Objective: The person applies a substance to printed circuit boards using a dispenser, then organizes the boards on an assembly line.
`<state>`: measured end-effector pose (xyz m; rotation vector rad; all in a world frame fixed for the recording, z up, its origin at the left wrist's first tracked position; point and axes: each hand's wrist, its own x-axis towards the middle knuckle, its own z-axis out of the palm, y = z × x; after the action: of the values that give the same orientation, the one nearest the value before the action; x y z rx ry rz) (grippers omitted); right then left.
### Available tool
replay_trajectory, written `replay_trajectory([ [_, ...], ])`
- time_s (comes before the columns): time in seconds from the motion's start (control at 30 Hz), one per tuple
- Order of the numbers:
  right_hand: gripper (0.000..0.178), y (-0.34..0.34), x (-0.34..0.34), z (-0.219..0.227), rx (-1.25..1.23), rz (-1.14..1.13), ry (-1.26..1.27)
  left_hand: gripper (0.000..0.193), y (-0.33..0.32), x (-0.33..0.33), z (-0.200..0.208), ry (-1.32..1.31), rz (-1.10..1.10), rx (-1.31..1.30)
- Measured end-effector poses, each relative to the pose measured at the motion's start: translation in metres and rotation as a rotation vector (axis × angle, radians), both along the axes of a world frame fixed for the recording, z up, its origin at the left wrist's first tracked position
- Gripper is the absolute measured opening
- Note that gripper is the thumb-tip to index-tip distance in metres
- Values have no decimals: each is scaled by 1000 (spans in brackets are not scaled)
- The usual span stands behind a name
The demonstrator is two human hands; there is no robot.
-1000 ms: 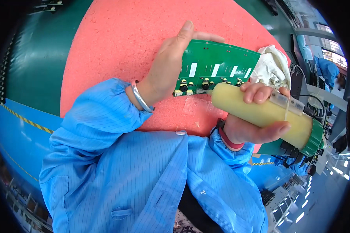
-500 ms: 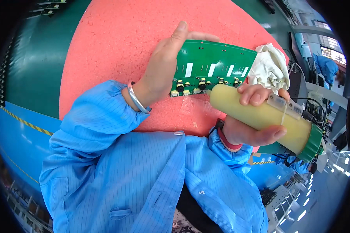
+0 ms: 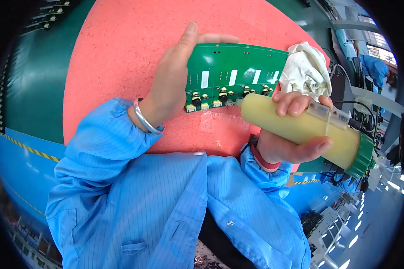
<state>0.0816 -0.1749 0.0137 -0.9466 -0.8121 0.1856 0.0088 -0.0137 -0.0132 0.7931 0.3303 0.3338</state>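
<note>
From the head view: holding the board [image 3: 238, 67] by its left end in the left hand [image 3: 168, 80], over the pink foam [image 3: 112, 67] and beside the cloth [image 3: 305, 71]; cannot tell whether resting on the foam. Gripping the yellow tube [image 3: 274, 121] about its body in the right hand [image 3: 283, 150], nose close to the parts [image 3: 223, 96] along the board's lower edge. Probably light, thin, stiff and fragile at the parts; best taken by bare ends or edges. As for the tube, likely heavier, firm and rather slick; best wrapped mid-body.
</note>
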Motion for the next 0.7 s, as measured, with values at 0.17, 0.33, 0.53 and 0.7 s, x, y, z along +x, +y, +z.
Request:
replay_trajectory([
  [0.17, 62, -2, 1, -2, 0, -13, 18, 60, 0, 0, 0, 12, -7, 20],
  [0.33, 62, -2, 2, 0, 7, -29, 20, 60, -1, 0, 2, 16, -2, 23],
  [0.53, 60, -5, 6, 6, 36, -40, 49, 60, -1, 0, 2, 15, 8, 30],
  [0.7, 58, -8, 10, 5, 38, -80, 54, 60, -1, 0, 1, 16, 1, 46],
])
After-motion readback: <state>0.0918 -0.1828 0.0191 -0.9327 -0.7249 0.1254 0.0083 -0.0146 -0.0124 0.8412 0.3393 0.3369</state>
